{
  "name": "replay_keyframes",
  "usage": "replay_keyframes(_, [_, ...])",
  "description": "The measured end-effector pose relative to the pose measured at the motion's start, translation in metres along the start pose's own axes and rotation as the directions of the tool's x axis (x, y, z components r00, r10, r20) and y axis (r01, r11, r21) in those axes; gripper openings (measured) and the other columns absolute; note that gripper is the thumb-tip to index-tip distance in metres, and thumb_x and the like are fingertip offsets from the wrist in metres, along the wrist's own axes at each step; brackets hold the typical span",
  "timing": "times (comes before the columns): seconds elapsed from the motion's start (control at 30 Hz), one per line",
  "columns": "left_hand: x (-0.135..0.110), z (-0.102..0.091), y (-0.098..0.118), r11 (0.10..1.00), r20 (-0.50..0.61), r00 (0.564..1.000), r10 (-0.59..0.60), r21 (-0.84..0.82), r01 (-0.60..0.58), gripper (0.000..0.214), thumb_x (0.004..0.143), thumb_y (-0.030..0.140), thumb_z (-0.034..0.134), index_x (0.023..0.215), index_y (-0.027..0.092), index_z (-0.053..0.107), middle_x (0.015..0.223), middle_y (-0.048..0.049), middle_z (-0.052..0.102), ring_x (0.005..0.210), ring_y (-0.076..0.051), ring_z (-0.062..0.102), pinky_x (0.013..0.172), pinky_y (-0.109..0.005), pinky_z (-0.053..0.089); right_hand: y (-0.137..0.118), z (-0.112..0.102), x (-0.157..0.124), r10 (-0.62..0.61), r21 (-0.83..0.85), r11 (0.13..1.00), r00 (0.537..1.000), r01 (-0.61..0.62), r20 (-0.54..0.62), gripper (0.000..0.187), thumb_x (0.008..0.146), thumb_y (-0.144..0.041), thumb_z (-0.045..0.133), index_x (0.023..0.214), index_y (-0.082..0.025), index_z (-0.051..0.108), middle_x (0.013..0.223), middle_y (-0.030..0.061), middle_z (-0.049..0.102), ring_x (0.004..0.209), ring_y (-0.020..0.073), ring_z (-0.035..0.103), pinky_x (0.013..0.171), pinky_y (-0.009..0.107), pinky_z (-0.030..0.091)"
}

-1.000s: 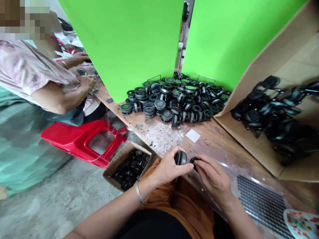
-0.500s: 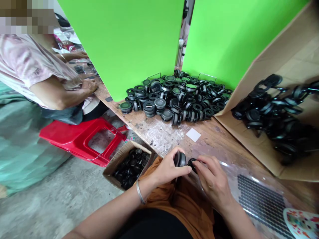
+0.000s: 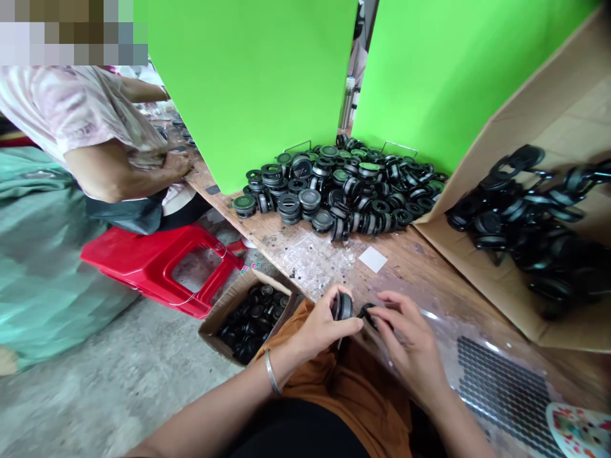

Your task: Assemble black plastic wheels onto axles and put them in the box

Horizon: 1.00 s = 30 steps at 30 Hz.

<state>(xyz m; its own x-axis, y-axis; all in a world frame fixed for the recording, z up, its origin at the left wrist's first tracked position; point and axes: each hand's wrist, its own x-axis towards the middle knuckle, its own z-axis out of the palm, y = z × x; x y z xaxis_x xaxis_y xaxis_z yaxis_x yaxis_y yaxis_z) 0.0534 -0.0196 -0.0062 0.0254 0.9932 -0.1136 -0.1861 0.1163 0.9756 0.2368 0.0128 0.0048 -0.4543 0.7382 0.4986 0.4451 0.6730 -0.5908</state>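
My left hand point(image 3: 334, 320) is wrapped round a black round part with a ribbed rim point(image 3: 344, 306), held on edge above my lap. Close to its right, my right hand point(image 3: 408, 327) grips a smaller black part point(image 3: 368, 313) between thumb and fingertips; its exact kind I cannot make out. A narrow gap separates the two parts. Beyond my hands, a heap of similar black round parts point(image 3: 322, 221) covers the back of the wooden table point(image 3: 319, 257). A white square card point(image 3: 373, 259) lies between the heap and my hands.
On the right, a cardboard box point(image 3: 477, 280) holds more black parts. A lower carton point(image 3: 217, 327) stands left of my knees. A sheet of dark dots point(image 3: 503, 375) lies at right. Green panels point(image 3: 258, 83) rise behind. A co-worker point(image 3: 100, 140) sits left, near a red stool point(image 3: 143, 264).
The fingers of my right hand have spread and lifted slightly around the small part. My left hand keeps its hold on the round part. The co-worker's far arm has shifted.
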Motion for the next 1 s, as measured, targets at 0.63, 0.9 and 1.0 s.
replay_keyframes(0.63, [0.023,-0.036,-0.011,0.675,0.211,0.932,0.294,0.644,-0.359,0.061,0.073,0.033,0.078,0.128,0.022,0.054,0.125,-0.0089,0.057,0.119,-0.024,0.048,0.105,-0.038,0.036,0.005,0.01,0.055,0.304,-0.139,0.952,0.897,-0.273,0.321,0.032,0.094,-0.028,0.036,0.089,-0.018,0.066,0.092,0.0067,0.06,0.084,0.0186,0.059,0.077,0.03,0.04])
replay_keyframes(0.9, [0.027,-0.03,-0.025,0.553,0.147,0.928,0.343,0.767,-0.326,0.048,0.079,0.034,0.07,0.123,0.018,0.059,0.118,-0.0094,0.061,0.115,-0.025,0.049,0.105,-0.041,0.038,-0.01,0.036,0.078,0.246,-0.559,0.829,0.873,0.037,0.422,0.027,0.093,-0.021,0.037,0.087,-0.017,0.062,0.089,0.0095,0.063,0.084,0.0228,0.058,0.072,0.033,0.038])
replay_keyframes(1.0, [0.027,-0.029,-0.024,0.561,0.115,0.934,0.339,0.772,-0.299,0.039,0.078,0.027,0.068,0.116,0.017,0.063,0.114,-0.0097,0.062,0.112,-0.025,0.05,0.103,-0.04,0.041,0.002,0.054,0.068,0.17,-0.551,0.831,0.909,0.076,0.382,0.026,0.093,-0.021,0.038,0.089,-0.014,0.063,0.093,0.0125,0.064,0.094,0.027,0.056,0.082,0.039,0.04])
